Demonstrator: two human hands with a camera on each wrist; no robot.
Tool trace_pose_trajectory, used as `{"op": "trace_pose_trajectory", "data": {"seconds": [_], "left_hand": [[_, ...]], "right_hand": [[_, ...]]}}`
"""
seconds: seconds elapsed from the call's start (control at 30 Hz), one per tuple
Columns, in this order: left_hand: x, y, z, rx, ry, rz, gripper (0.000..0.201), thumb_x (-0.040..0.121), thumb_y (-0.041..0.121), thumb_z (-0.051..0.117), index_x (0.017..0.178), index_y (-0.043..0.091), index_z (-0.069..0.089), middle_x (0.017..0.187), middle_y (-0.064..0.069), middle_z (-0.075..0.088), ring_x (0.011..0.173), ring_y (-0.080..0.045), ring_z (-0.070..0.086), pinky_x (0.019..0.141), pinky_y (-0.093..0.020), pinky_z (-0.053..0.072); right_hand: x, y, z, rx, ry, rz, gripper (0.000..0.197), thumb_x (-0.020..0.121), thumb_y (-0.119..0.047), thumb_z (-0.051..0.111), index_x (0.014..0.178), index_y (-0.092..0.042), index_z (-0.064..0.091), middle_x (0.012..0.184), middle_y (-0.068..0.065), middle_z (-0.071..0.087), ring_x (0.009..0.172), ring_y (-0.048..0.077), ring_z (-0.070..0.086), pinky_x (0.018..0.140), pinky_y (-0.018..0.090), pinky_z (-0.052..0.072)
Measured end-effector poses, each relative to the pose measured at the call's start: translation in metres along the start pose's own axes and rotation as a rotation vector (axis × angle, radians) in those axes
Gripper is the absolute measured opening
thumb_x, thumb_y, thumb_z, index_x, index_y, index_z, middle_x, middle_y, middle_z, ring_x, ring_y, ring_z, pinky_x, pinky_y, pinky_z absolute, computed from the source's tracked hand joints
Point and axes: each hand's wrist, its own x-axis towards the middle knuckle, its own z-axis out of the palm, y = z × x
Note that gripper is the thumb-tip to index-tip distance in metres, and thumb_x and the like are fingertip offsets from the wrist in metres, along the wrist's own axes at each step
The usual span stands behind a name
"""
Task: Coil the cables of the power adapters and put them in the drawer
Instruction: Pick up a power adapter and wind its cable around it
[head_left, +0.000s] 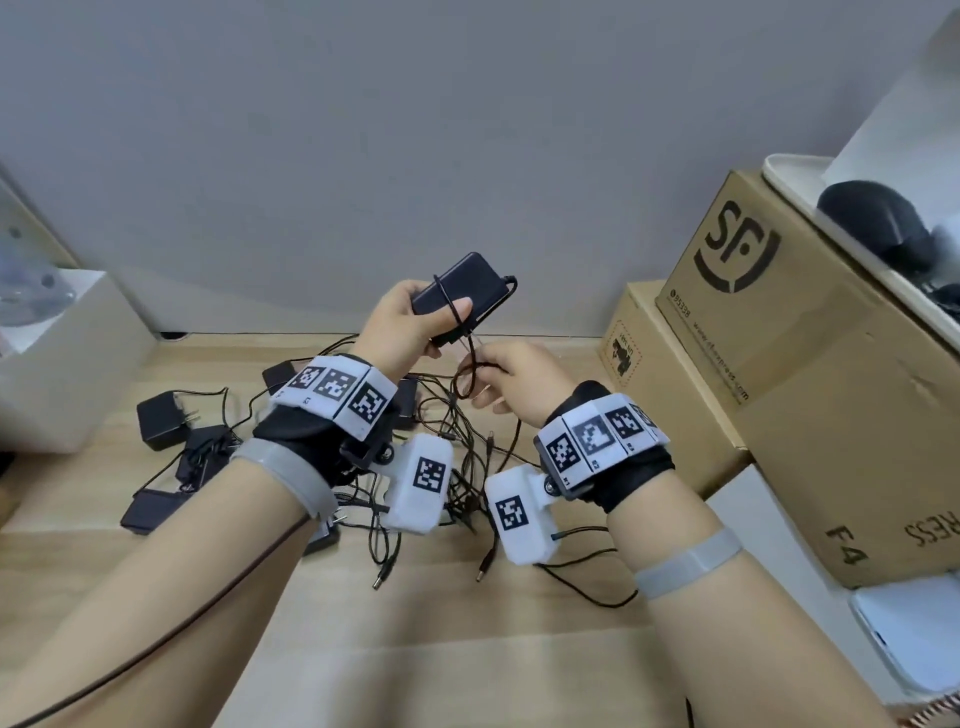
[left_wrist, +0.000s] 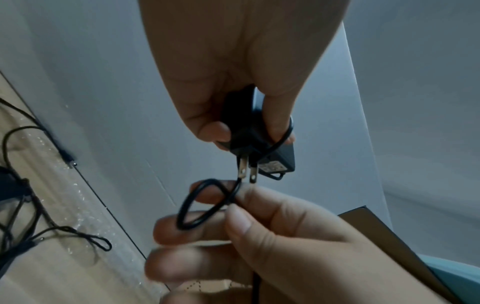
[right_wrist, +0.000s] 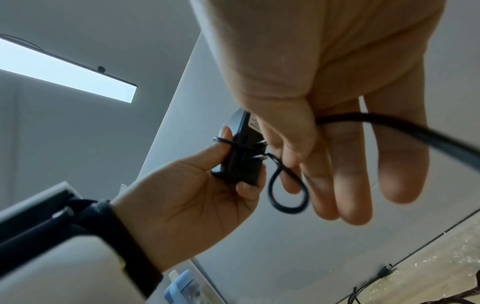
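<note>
My left hand (head_left: 415, 322) grips a black power adapter (head_left: 462, 291) in the air above the wooden table, thumb pressed on its face, one turn of thin black cable (head_left: 447, 306) lying across it. In the left wrist view the adapter (left_wrist: 259, 142) shows its two metal prongs pointing down. Just below and right, my right hand (head_left: 511, 379) pinches the same cable (left_wrist: 197, 207) in a small loop between thumb and fingers; the rest hangs down to the table. In the right wrist view the loop (right_wrist: 285, 191) curls in front of my fingers.
Several more black adapters (head_left: 163, 418) with tangled cables (head_left: 462, 447) lie on the table under my wrists. Stacked cardboard boxes (head_left: 779, 374) stand at the right, a white box (head_left: 62, 358) at the left, a grey wall behind. No drawer shows.
</note>
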Motion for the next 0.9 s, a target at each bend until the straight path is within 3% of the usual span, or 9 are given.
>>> {"op": "trace_pose_trajectory", "data": {"seconds": [0.07,0.17,0.27,0.4,0.53,0.63,0.77,0.83,0.9], "left_hand": [[0.009,-0.002,0.003,0.028,0.022,0.003,0.021,0.085,0.016,0.064,0.1,0.012,0.049,0.084,0.0,0.056,0.066,-0.011,0.051,0.056,-0.023,0.041],[0.021,-0.007,0.008,0.088,0.014,-0.001,0.021,0.084,0.018,0.065,0.098,0.015,0.05,0.083,0.001,0.056,0.068,-0.011,0.053,0.056,-0.022,0.042],[0.029,-0.011,0.014,0.144,0.006,0.006,0.025,0.084,0.019,0.066,0.101,0.012,0.048,0.079,0.004,0.054,0.064,-0.008,0.051,0.052,-0.018,0.042],[0.036,-0.018,0.02,0.167,0.023,0.004,0.026,0.084,0.018,0.066,0.101,0.013,0.048,0.079,0.005,0.052,0.064,-0.008,0.05,0.052,-0.016,0.042],[0.041,-0.021,0.025,0.172,0.024,0.003,0.027,0.083,0.017,0.067,0.103,0.013,0.048,0.081,0.004,0.053,0.066,-0.009,0.05,0.055,-0.019,0.041],[0.047,-0.022,0.027,0.209,0.018,0.006,0.029,0.082,0.017,0.068,0.103,0.013,0.048,0.081,0.004,0.053,0.067,-0.01,0.051,0.055,-0.019,0.041],[0.051,-0.023,0.027,0.394,0.007,0.026,0.033,0.078,0.016,0.072,0.101,0.015,0.048,0.08,0.008,0.052,0.072,-0.012,0.05,0.061,-0.022,0.039],[0.049,-0.025,0.025,0.533,0.0,0.032,0.035,0.075,0.017,0.074,0.099,0.016,0.05,0.08,0.008,0.052,0.075,-0.012,0.05,0.061,-0.021,0.038],[0.048,-0.028,0.024,0.586,-0.026,0.018,0.034,0.072,0.02,0.077,0.095,0.016,0.053,0.079,0.005,0.055,0.077,-0.016,0.052,0.061,-0.02,0.039]], "right_hand": [[0.003,0.005,-0.002,0.083,0.003,0.007,0.028,0.097,-0.005,0.032,0.1,-0.01,0.059,0.073,0.002,0.057,0.053,0.011,0.056,0.053,0.02,0.046],[0.009,0.013,-0.012,0.146,0.039,-0.003,0.024,0.096,-0.002,0.035,0.096,-0.007,0.059,0.062,-0.006,0.047,0.034,-0.001,0.043,0.041,0.008,0.034],[0.017,0.021,-0.02,-0.038,0.039,-0.099,0.026,0.095,-0.001,0.04,0.099,-0.005,0.065,0.064,-0.014,0.046,0.047,-0.009,0.047,0.053,0.003,0.032],[0.021,0.028,-0.025,-0.125,-0.005,-0.151,0.025,0.093,-0.004,0.042,0.097,-0.008,0.067,0.068,-0.02,0.049,0.071,0.006,0.05,0.063,0.001,0.033],[0.024,0.032,-0.03,-0.123,-0.011,-0.146,0.023,0.092,-0.006,0.043,0.091,-0.01,0.066,0.066,-0.014,0.051,0.07,0.006,0.05,0.068,0.018,0.037],[0.025,0.034,-0.033,-0.128,0.015,-0.141,0.02,0.091,-0.019,0.05,0.082,-0.013,0.067,0.068,-0.005,0.058,0.068,0.01,0.051,0.071,0.03,0.041],[0.026,0.032,-0.038,-0.11,0.133,-0.179,0.019,0.086,-0.032,0.057,0.072,-0.024,0.067,0.067,-0.007,0.061,0.074,0.015,0.057,0.076,0.036,0.046],[0.028,0.029,-0.042,-0.052,0.203,-0.202,0.02,0.083,-0.037,0.058,0.065,-0.032,0.065,0.069,-0.003,0.066,0.076,0.019,0.061,0.077,0.038,0.05],[0.031,0.028,-0.045,-0.04,0.235,-0.221,0.023,0.083,-0.036,0.059,0.062,-0.03,0.065,0.069,0.003,0.068,0.074,0.022,0.061,0.075,0.038,0.049]]}}
